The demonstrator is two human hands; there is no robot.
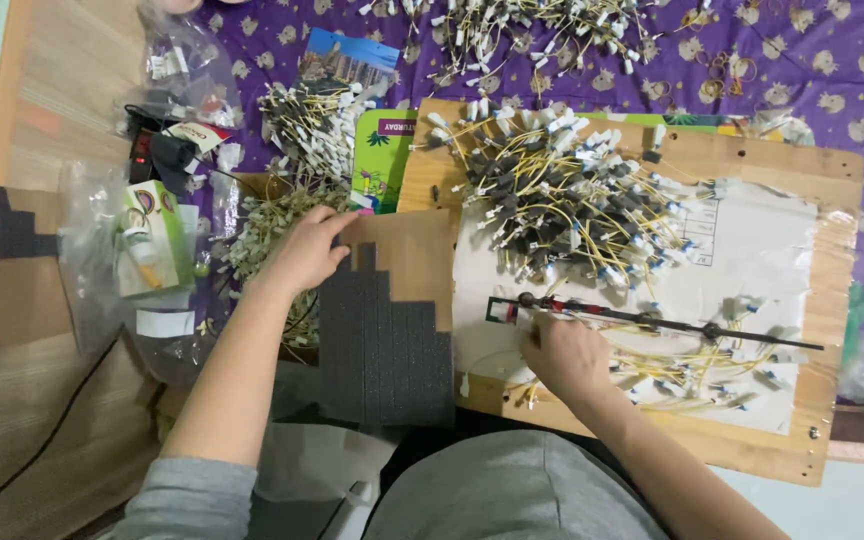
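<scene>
**Two hands at a wiring board: one on foam, one on the rod**

The dark grey foam sheet point(384, 345) lies at lower centre of the frame, its stepped upper edge overlapping a brown cardboard piece point(407, 255). The left hand point(307, 250) rests at the foam's top left corner, fingers curled together and pinching the edge where foam meets cardboard. The right hand point(564, 352) sits just right of the foam, on the white sheet point(762, 250) covering the wooden board point(832, 165). Its fingers are bunched closed at the left end of a thin black rod point(652, 322) that runs across the board toward the right; what they pinch is too small to tell.

Yellow cables point(692, 370) lie under and below the rod, touching it. A dense heap of yellow cables with white and grey plugs point(562, 195) fills the board's upper half, near the right hand's knuckles. The white sheet at the board's right side holds the only bare room.

Both forearms reach up from the lower edge, the left angled to upper right, the right to upper left, grey sleeves point(192, 495) pushed back.

At left sit a green and white box point(152, 240) in a plastic bag and another cable bundle point(307, 125) on a purple patterned cloth point(852, 80).
</scene>
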